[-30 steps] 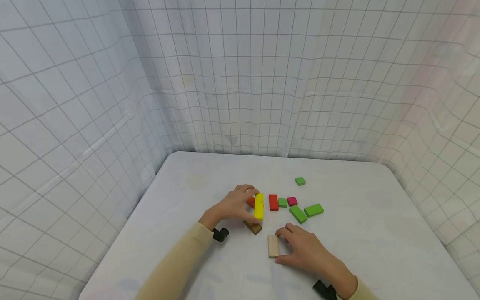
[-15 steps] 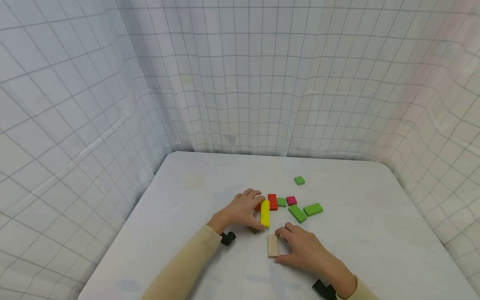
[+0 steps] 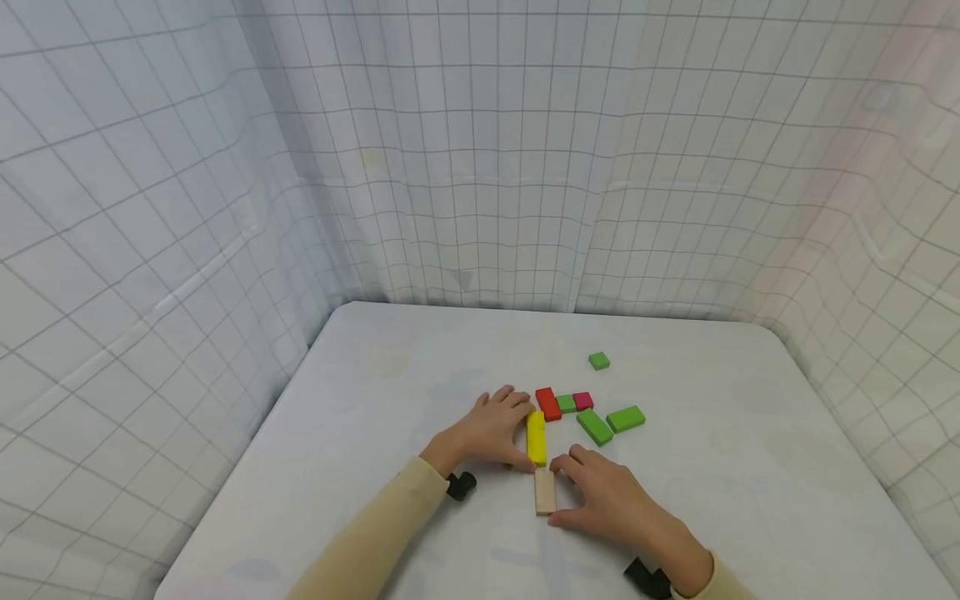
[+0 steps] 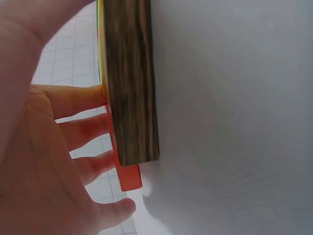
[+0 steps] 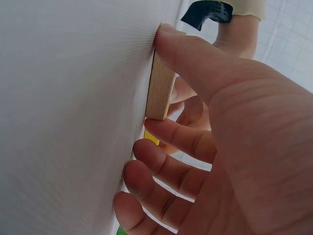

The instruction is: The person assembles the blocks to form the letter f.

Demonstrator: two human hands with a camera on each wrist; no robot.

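My left hand [image 3: 487, 429] pinches a long yellow block [image 3: 536, 439] lengthwise, thumb at the near end and forefinger at the far end. Just in front of that block lies a pale wooden block [image 3: 545, 492], its end close to or touching the yellow one. The right hand [image 3: 603, 492] holds this pale block between thumb and forefinger, on the table. In the left wrist view, a dark striped wooden block [image 4: 131, 83] stands near the left palm, and an orange-red block [image 4: 129, 178] shows behind it. Both are mostly hidden by the left hand in the head view.
Beyond the hands lie a red block [image 3: 548, 404], a small green block [image 3: 566, 404] and a magenta block [image 3: 583, 402]. Two longer green blocks [image 3: 595, 427] are to their right. Another small green block [image 3: 599, 361] is farther back. Gridded white curtains [image 3: 465, 167] enclose the table.
The left hand has brought the yellow block rightward and nearer, up to the pale block's far end. The red block has turned slightly. My right hand stays in place.
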